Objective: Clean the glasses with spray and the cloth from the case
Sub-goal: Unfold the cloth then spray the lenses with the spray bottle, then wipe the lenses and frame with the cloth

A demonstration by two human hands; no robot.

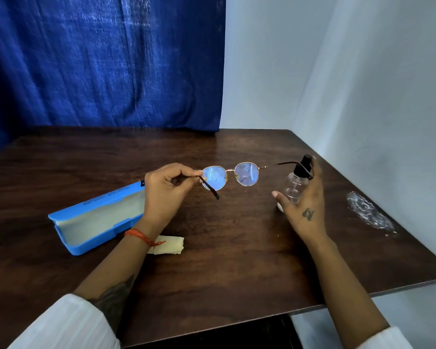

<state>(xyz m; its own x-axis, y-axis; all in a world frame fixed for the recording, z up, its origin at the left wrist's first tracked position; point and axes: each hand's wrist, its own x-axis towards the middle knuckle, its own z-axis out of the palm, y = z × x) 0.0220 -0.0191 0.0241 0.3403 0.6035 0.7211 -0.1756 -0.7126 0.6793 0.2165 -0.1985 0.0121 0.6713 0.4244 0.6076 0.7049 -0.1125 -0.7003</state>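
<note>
Now spraying: left hand pinches glasses at temple hinge; right hand grasps spray bottle, fingertip on pump. Aim nozzle at lenses, light mist, keep frame steady; cloth next.

Readable text: none legible.

Glasses case, blue, open on the table: dark printed lines run along the outer face of its lid, near the far edge. Too small and blurred to make out any letter or number. A small dark mark sits at the lid's far corner, next to the left hand; also unreadable.

Right hand: dark tattoo mark on its back. Shape resembles a glyph or two strokes; cannot be read as a letter or numeral.

Spray bottle, clear with black pump: no label visible.

Glasses: no brand marking discernible on the frame or temples.
</note>
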